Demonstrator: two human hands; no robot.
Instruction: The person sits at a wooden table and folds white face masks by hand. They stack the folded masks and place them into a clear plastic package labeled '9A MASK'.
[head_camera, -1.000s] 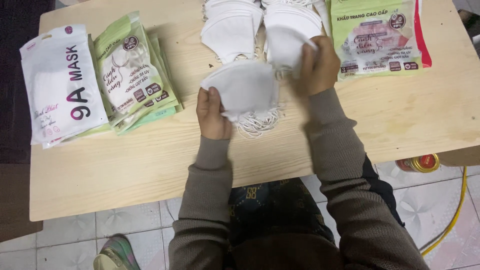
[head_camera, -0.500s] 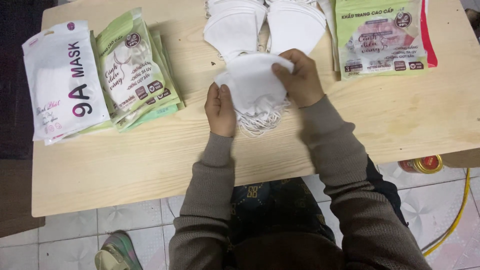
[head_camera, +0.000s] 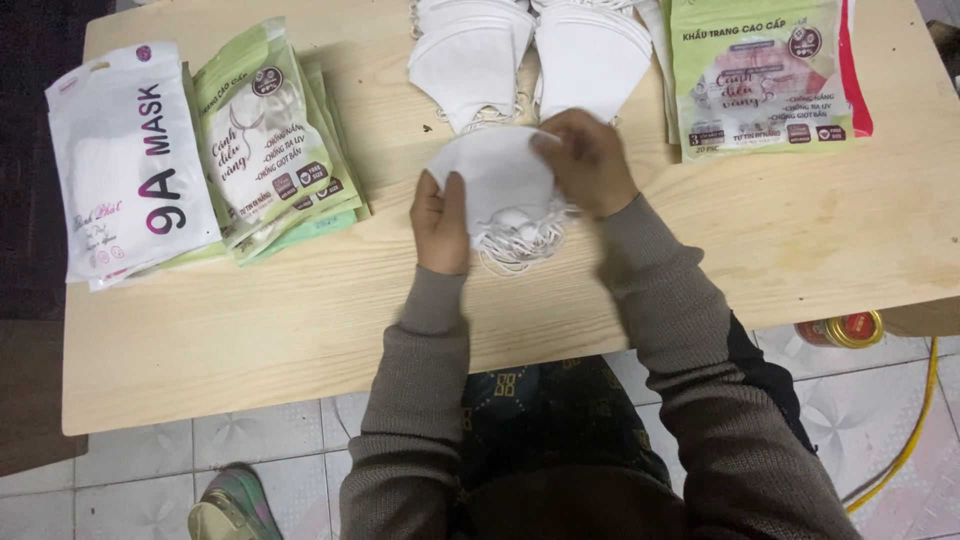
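Both forearms, in grey-brown knit sleeves, reach up from the bottom of the view towards twelve o'clock, converging as they go. The left hand (head_camera: 441, 222) lies back-up, fingers pointing to twelve o'clock, thumb tucked out of sight. The right hand (head_camera: 589, 160), at about two o'clock from the left, is curled, knuckles up, fingertips bent towards nine o'clock. The two hands stay near each other without touching.

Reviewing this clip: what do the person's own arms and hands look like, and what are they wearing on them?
Both arms are covered by long sleeves of a grey-brown knitted sweater, with ribbed cuffs that end at the wrists. The left hand and right hand are bare: no gloves, and no rings, watch or bracelets can be made out. The sleeves look plain, without any print or marking.
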